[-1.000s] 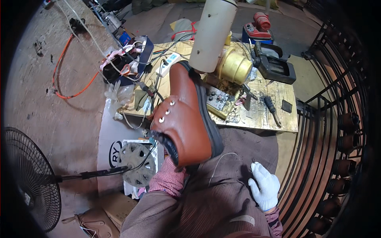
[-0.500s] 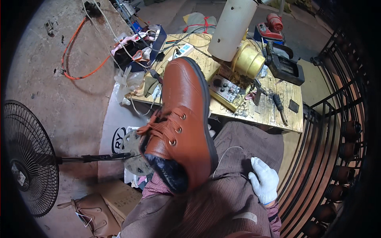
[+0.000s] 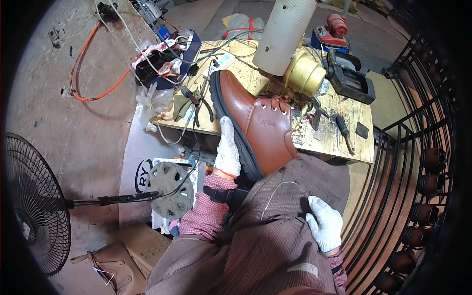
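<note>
A reddish-brown leather lace-up boot is tilted on its side, its toe up and to the left and its black sole toward my left hand. That hand, in a white glove, grips the boot along the sole, thumb showing on the edge and other fingers hidden behind it. The boot's side with eyelets and laces faces up. My right hand, also gloved in white, rests on the brown corduroy cloth over my lap. It holds nothing, and its thumb stands apart from the fingers.
Beyond the boot, a wooden bench carries a machine with a yellow round housing, pliers and a dark-handled tool. A standing fan is at left. Black metal racks with shoes line the right.
My left hand has turned the boot over, so its side now shows instead of its top and opening. The left glove and forearm have come into sight. My right hand stays on my lap.
</note>
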